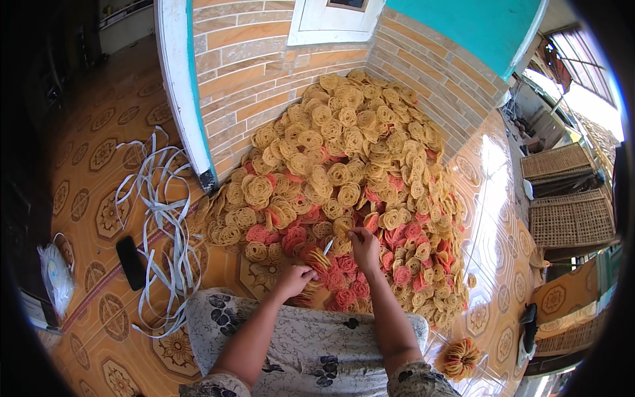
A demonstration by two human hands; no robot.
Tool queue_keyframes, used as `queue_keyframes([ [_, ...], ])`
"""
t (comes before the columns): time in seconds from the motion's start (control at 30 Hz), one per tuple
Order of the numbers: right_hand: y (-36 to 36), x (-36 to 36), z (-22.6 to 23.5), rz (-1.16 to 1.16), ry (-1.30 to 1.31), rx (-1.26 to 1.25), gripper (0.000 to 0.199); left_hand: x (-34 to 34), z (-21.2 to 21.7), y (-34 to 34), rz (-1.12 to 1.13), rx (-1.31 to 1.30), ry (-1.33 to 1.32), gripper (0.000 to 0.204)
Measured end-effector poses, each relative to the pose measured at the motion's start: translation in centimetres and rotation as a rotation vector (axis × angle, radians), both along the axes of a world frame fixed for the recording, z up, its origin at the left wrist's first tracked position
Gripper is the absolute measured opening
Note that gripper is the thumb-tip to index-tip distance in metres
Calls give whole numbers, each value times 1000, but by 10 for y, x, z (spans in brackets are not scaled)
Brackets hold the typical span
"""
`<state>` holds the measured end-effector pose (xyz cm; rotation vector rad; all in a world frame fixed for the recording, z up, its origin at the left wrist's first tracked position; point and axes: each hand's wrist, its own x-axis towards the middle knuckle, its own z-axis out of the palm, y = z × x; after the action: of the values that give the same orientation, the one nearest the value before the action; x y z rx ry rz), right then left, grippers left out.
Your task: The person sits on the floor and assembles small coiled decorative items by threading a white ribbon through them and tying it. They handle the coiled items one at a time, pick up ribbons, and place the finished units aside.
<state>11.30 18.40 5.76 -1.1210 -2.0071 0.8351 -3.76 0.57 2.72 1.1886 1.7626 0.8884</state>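
A stack of red and yellow discs (316, 258) was held above the near edge of the heap of lacy discs (350, 145). The stack was grasped by the left hand (293, 281), its exact finger placement being partly hidden. A pale strip (328, 247) was seen at the stack's upper end, on the side toward the right hand (366, 248), by which a single yellow disc (341, 228) was pinched over the heap. In the heap, yellow discs were massed at the back and red ones were mixed in toward the front. The cloth-covered lap (311, 344) was placed just in front of the heap. A rounded cluster of discs (462, 359) was set near its front right. To its left were laid a tangle of white strips (165, 221) and, farther out, a black phone-like slab (130, 263) and a clear plastic bag (55, 278). The heap was backed by a brick-patterned wall (254, 66); woven panels (572, 218) were ranged well to its right.
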Motion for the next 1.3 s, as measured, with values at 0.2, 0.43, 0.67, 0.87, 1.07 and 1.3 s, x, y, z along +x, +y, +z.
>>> queue_keyframes([
  [0.2, -9, 5, 16, 162, 157, -461, 18, 1, -1, 1, -3, -4, -18, 28],
  [0.43, -5, 22, 15, 492, -142, -505, 21, 0, -3, 1, 3, -24, -38, 30],
  [0.67, -12, 15, -1, 238, -255, 73, 19, 1, -6, 0, -45, -13, -38, 29],
  [0.87, -10, 16, 15, 93, -55, -184, 19, 1, -3, 2, -79, -63, 4, 29],
  [1.07, -19, 18, 24, 319, -75, -212, 16, 1, -4, 0, -48, -67, -42, 28],
  [1.3, -25, 8, -5, 287, -282, 399, 20, 0, -9, 1, -12, -12, -55, 28],
])
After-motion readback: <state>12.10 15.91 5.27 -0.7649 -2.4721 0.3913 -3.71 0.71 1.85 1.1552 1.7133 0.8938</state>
